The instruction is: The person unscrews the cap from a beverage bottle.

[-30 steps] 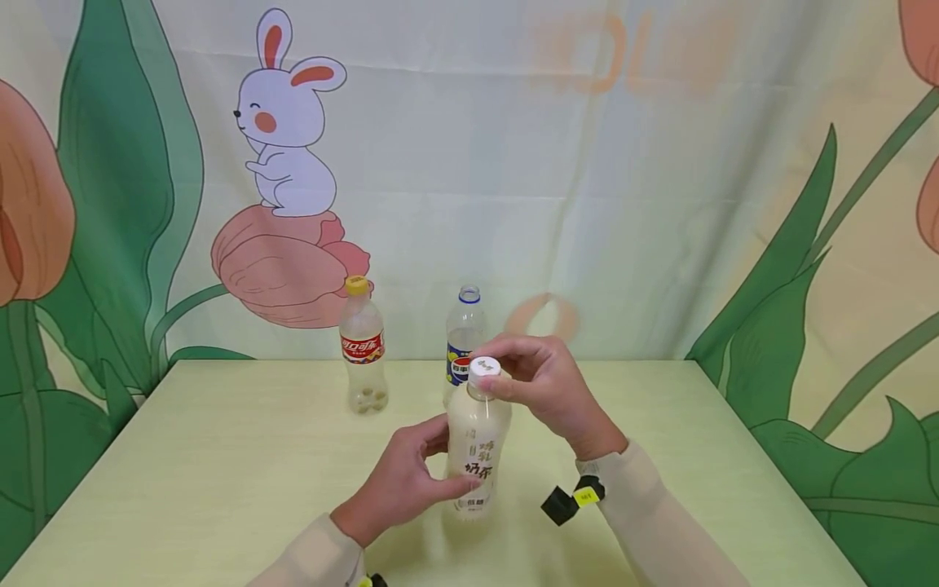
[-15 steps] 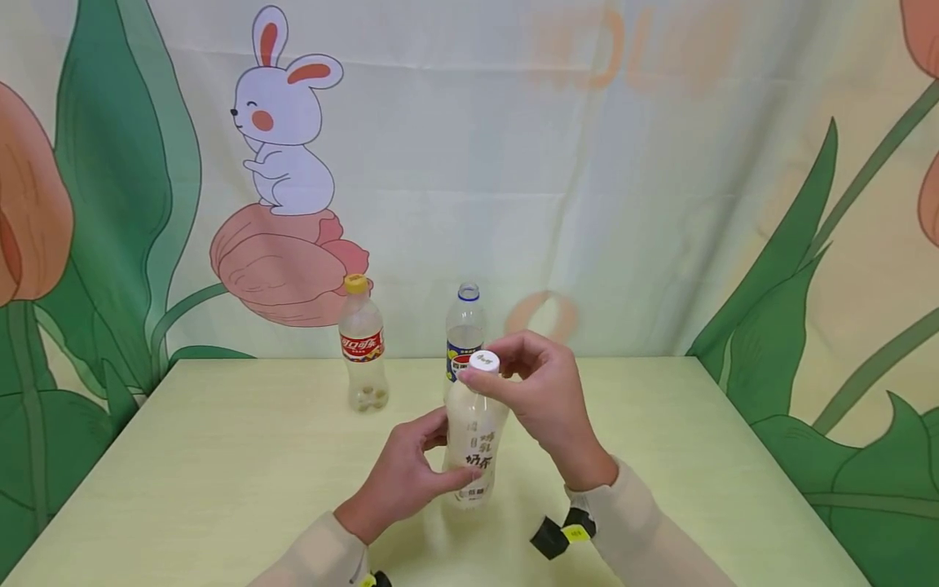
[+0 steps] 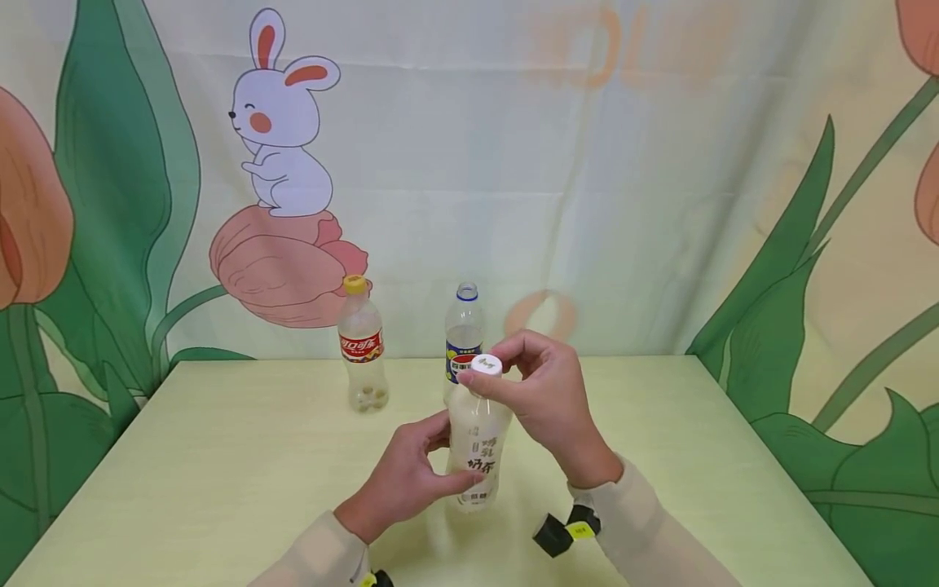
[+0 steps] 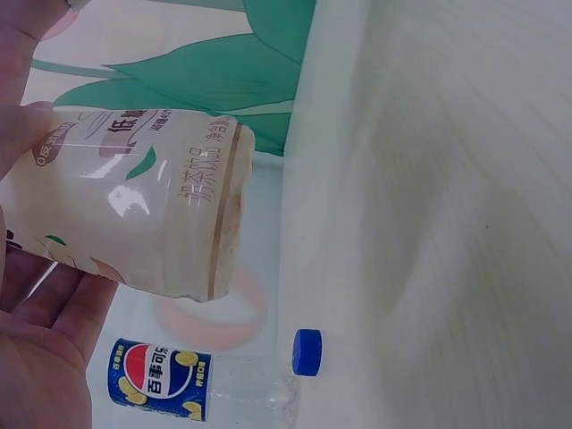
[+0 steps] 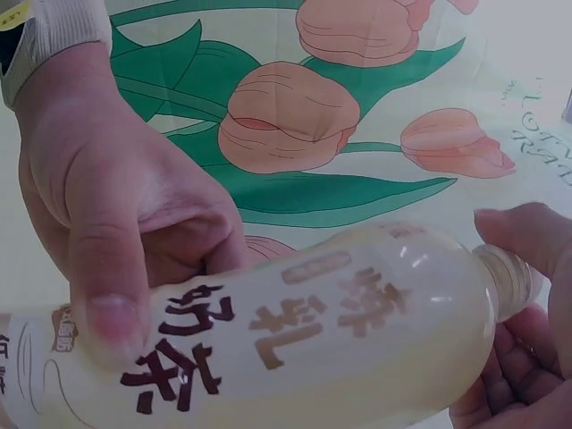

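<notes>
A milk tea bottle with a white cap is held upright in the middle of the head view. My left hand grips its lower body, thumb across the front over the dark printed characters. At the top, my right hand pinches the cap between thumb and fingers. In the left wrist view, the base of this bottle hangs above the tabletop. The right wrist view shows the thumb of my left hand lying on the label, and the fingers of my right hand at the neck.
Behind the milk tea bottle stands an uncapped Pepsi bottle, partly hidden by it. A Coca-Cola bottle with a yellow cap stands to the left. Near the Pepsi bottle, a blue cap lies on the table. A printed curtain hangs behind.
My right hand has turned at the cap: its thumb has swung left across the cap's front and the wrist has dropped. The bottle has risen slightly in the view; the left hand keeps its grip.
</notes>
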The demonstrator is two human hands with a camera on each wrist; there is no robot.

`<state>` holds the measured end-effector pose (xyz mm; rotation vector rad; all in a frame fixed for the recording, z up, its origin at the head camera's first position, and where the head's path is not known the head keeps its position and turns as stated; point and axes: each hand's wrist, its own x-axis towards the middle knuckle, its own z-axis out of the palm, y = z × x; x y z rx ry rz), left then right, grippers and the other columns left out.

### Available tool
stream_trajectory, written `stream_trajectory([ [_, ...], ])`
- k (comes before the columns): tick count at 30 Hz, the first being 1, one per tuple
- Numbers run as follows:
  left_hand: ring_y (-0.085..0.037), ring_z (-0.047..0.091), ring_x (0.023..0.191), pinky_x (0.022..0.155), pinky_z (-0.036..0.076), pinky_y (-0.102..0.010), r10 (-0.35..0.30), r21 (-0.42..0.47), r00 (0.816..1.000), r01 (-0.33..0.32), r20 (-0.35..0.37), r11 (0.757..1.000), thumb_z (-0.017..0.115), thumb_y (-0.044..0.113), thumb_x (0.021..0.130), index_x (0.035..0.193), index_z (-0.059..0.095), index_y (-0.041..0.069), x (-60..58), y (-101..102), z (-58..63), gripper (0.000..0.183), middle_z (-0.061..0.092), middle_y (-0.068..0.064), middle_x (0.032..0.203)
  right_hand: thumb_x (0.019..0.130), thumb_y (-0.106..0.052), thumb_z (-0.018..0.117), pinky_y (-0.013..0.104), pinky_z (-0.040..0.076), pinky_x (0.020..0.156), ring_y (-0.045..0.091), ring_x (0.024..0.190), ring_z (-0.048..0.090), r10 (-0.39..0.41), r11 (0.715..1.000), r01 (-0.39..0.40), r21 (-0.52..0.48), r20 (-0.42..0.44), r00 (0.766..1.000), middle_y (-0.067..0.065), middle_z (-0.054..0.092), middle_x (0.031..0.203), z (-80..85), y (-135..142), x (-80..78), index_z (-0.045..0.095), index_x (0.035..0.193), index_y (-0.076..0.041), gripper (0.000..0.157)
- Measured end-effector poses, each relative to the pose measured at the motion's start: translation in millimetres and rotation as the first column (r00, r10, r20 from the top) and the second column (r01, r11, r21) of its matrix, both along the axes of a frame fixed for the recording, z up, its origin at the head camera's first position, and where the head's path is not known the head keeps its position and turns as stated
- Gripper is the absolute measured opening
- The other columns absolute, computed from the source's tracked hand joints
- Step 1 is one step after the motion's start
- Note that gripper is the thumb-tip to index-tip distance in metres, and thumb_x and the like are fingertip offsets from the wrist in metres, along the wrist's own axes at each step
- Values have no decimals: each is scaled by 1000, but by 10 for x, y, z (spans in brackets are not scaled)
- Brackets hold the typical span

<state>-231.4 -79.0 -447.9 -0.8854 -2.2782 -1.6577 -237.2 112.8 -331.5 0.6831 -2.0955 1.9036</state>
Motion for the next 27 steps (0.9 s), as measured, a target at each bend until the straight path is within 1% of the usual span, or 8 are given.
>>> stream_trajectory([
  [4, -12, 73, 102, 99, 59, -33, -3, -10, 1000, 3, 5, 1000, 90, 20, 79, 130, 64, 17, 11, -14, 14, 57, 75, 4, 115, 75, -13, 92, 30, 55, 75, 22, 84, 65, 44, 999, -44, 15, 10, 999, 3, 74, 89, 16, 22, -17, 74, 86, -11, 21],
  [12, -13, 72, 104, 100, 59, -33, -11, -18, 1000, 11, 17, 1000, 89, 18, 80, 131, 64, 16, 23, -22, 13, 57, 75, 4, 117, 76, -8, 90, 31, 57, 77, 20, 85, 67, 127, 991, -128, 29, 34, 991, -1, 73, 89, 40, 59, -45, 75, 88, -10, 18],
  [15, -13, 72, 103, 100, 59, -33, -11, -16, 1000, 11, 17, 1000, 89, 17, 80, 131, 64, 16, 28, -28, 14, 57, 75, 4, 116, 77, -5, 88, 29, 57, 76, 18, 85, 68, 162, 986, -163, 34, 36, 986, -3, 73, 90, 47, 68, -63, 75, 89, -7, 18],
  [20, -13, 72, 104, 101, 58, -33, -20, -11, 1000, 20, 12, 1000, 89, 18, 79, 131, 64, 16, 28, -38, 14, 58, 75, 3, 116, 79, -2, 85, 25, 57, 73, 15, 84, 67, 218, 974, -220, 45, 55, 974, -5, 73, 91, 63, 95, -93, 73, 95, 4, 21],
  [23, -13, 72, 104, 101, 58, -34, -23, -9, 1000, 23, 11, 1000, 90, 19, 79, 131, 64, 17, 20, -46, 7, 58, 75, 4, 116, 81, -3, 84, 25, 58, 71, 16, 85, 67, 245, 967, -249, 61, 64, 967, -3, 74, 95, 71, 111, -112, 74, 99, 4, 22],
  [27, -13, 72, 103, 100, 59, -35, -17, -2, 1000, 16, -6, 1000, 90, 20, 80, 131, 64, 18, 8, -51, -8, 57, 75, 4, 116, 82, -5, 83, 25, 58, 72, 17, 87, 68, 261, 962, -264, 72, 53, 964, -1, 76, 97, 69, 108, -128, 74, 101, 4, 23],
])
